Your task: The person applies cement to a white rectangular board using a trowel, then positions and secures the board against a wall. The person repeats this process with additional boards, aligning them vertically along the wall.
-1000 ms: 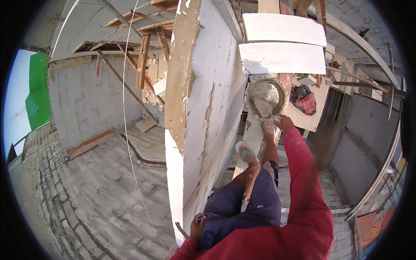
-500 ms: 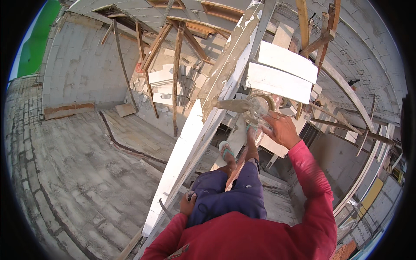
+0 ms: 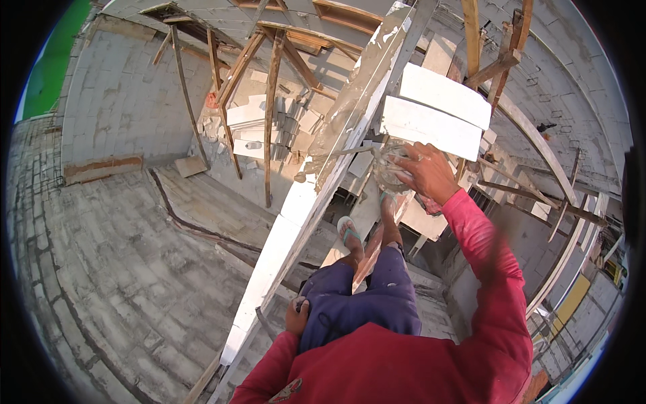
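Observation:
My right hand (image 3: 428, 174) is closed on a mortar-smeared trowel, its grip mostly hidden by my fingers. The thin trowel blade (image 3: 348, 152), seen nearly edge-on, lies over wet grey mortar (image 3: 334, 131) on the narrow wall top. A lump of mortar hangs at the wall's left edge. Under my right hand is a mortar-coated round bucket (image 3: 389, 176), partly covered. The nearer wall top is a row of white blocks (image 3: 291, 214). My left hand (image 3: 296, 316) rests by my left thigh, fingers curled round something small and dark that I cannot make out.
Two white blocks (image 3: 434, 114) lie beyond the bucket. Wooden props (image 3: 274, 114) and stacked pale blocks (image 3: 259, 121) stand left of the wall. Beneath my feet is a narrow plank (image 3: 363, 214). A dark curved piece (image 3: 264, 323) sticks up beside the wall near my left hand.
The trowel has swung left onto the mortared wall top, and its blade has turned from flat to edge-on. My right hand has shifted slightly left and up. My left hand stays by my thigh.

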### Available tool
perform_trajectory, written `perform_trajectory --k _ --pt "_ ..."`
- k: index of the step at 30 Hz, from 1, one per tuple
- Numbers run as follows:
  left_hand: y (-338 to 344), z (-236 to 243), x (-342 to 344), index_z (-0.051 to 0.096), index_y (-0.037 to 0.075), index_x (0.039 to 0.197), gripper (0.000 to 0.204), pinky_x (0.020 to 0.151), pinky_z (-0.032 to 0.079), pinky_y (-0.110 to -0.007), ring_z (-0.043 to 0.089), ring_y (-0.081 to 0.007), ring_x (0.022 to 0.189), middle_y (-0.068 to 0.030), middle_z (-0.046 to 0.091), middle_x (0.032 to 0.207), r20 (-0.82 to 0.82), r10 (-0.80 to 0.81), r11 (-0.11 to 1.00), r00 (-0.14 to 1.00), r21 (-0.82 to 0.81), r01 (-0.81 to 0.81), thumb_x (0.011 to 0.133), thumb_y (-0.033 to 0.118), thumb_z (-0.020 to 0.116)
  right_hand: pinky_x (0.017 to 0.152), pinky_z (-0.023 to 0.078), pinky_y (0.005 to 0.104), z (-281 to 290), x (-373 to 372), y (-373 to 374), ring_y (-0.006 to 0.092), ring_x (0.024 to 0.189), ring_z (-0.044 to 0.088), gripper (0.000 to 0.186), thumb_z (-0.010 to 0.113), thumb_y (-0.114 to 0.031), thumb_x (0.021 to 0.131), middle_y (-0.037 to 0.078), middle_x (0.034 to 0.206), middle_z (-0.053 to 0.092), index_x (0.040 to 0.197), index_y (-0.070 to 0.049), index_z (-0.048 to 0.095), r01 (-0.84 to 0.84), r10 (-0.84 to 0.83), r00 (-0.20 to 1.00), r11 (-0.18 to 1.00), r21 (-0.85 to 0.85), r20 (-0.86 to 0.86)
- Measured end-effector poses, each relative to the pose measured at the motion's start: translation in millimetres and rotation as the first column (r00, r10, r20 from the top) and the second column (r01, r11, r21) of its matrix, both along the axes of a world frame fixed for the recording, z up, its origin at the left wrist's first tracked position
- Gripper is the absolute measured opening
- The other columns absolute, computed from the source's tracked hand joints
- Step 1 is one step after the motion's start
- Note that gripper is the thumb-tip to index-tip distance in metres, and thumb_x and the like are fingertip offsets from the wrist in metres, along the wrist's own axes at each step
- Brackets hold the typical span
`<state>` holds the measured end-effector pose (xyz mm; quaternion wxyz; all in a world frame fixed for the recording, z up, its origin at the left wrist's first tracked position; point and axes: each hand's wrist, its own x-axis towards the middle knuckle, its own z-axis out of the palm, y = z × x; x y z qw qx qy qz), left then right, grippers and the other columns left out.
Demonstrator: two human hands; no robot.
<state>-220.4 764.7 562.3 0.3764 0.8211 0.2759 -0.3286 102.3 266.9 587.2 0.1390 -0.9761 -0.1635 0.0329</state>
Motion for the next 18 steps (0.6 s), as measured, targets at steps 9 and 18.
perform_trajectory --k 9,18 --pt "-36 1 23 0.068 0.002 0.128 0.039 0.096 0.054 -0.036 0.071 -0.0225 0.108 -0.0155 0.074 0.118 -0.032 -0.052 0.998 0.998 0.043 0.053 0.103 0.033 0.068 0.102 0.044 0.0477 5 36 71 0.0312 0.119 0.057 0.041 0.067 -0.023 0.094 0.01 0.129 0.061 0.134 -0.026 0.069 -0.271 0.264 0.942 0.962 0.008 0.207" --pt "-61 3 26 0.069 -0.001 0.123 0.038 0.101 0.052 -0.041 0.069 -0.0314 0.113 -0.0198 0.073 0.119 -0.032 -0.077 0.996 0.997 0.03 0.078 0.101 0.03 0.068 0.093 0.051 0.0494 -53 -32 -25 0.038 0.112 0.064 0.046 0.069 -0.025 0.095 0.017 0.128 0.062 0.139 -0.011 0.066 0.299 -0.297 0.954 0.947 0.115 -0.036"
